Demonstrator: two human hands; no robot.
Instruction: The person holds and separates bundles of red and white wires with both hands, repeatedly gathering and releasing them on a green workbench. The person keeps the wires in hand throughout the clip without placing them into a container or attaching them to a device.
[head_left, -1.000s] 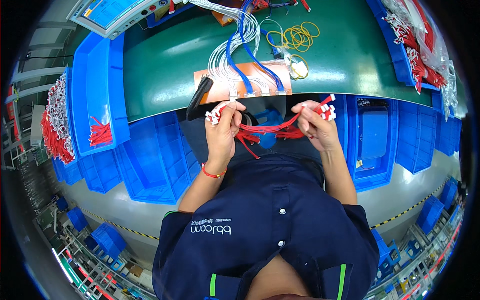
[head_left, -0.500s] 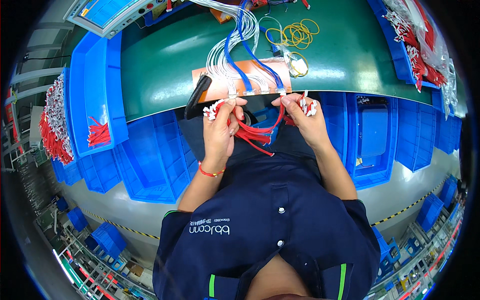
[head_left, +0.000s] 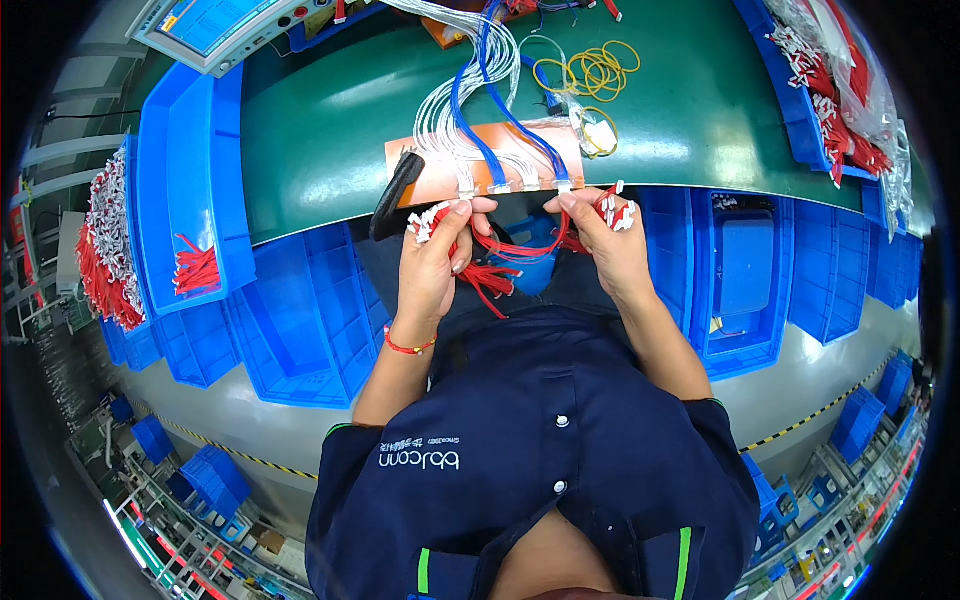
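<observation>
Red cables with white connectors (head_left: 490, 279) hang in a bundle between my hands. My left hand (head_left: 431, 262) is closed round one part of the bundle, its thumb and index finger pinched at the front edge of a copper-coloured board (head_left: 430, 178). My right hand (head_left: 606, 236) grips the other part, white plugs sticking out beside the thumb, its fingertips at the board's right connector (head_left: 563, 186). A red cable arcs from one hand to the other. White wires (head_left: 440, 110) and blue cables (head_left: 470, 130) run from the board toward the back. Whether the fingertips press a plug in is too small to tell.
A black strap-like piece (head_left: 396, 195) lies at the board's left edge. Yellow rubber bands (head_left: 600, 72) rest on the green table (head_left: 330, 130). A blue bin (head_left: 190, 150) holds red cables at left; a tester (head_left: 215, 35) stands behind. More blue bins (head_left: 300, 330) sit below the table.
The hanging red cables have swung left and gathered closer to my left hand. My left forearm has shifted slightly left; both hands keep their grip near the board's edge.
</observation>
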